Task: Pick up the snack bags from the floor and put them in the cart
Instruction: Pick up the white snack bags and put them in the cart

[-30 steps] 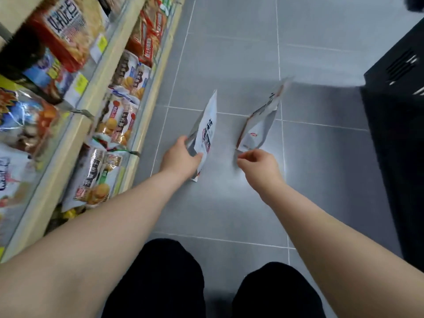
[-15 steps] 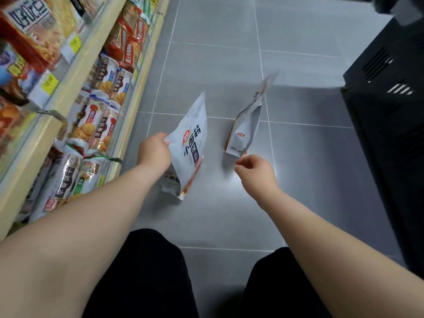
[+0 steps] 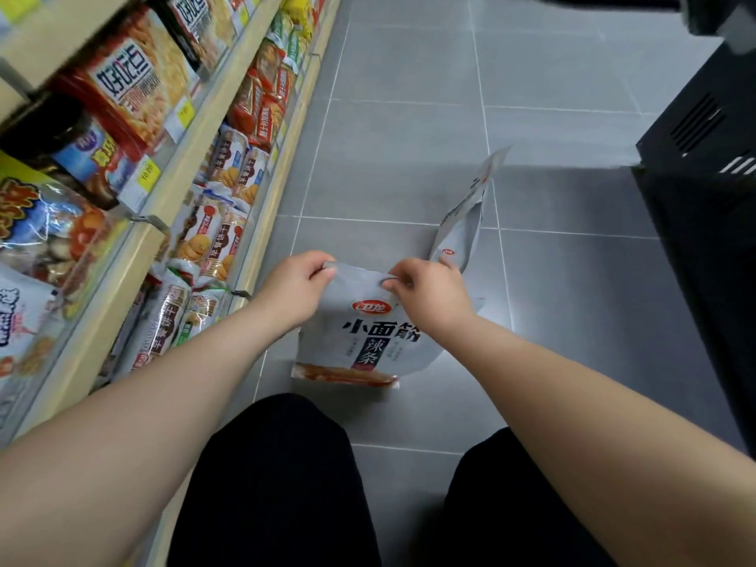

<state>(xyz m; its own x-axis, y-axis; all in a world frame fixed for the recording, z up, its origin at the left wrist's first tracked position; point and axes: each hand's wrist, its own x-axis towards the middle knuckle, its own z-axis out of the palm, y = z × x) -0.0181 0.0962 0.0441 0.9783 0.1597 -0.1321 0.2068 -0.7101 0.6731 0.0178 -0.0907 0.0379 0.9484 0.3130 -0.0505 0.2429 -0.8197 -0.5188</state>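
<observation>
Grey snack bag (image 3: 368,333) printed face up toward the camera, hanging upright just below centre, long axis running from 12 to 6 o'clock, bottom seam near or brushing the floor (image 3: 409,116); cannot tell which. Top edge pinched at both corners: left hand (image 3: 296,286) closed on the corner at 10 o'clock of the bag, right hand (image 3: 429,294) closed on the corner at 2 o'clock, each grip sitting directly above the bag's body, so the load hangs straight down toward 6 o'clock from both. Second snack bag (image 3: 464,223) edge-on at 1 o'clock of the first, long axis tilted from 7 toward 1 o'clock, lower end just behind the right hand's fingers and possibly trapped by them; hidden contact, cannot tell. Right hand clearly nearer to that second bag, left hand well apart from it. Shelves (image 3: 176,190) of packaged snacks along the left, from 7 round to 11 o'clock; dark cabinet (image 3: 703,198) at 3 o'clock. Cart apparently not in view, unless the blurred dark shape at the upper right edge belongs to it. Likely next: lifting straight up toward 12 o'clock, then swinging the bag to wherever the cart stands.
</observation>
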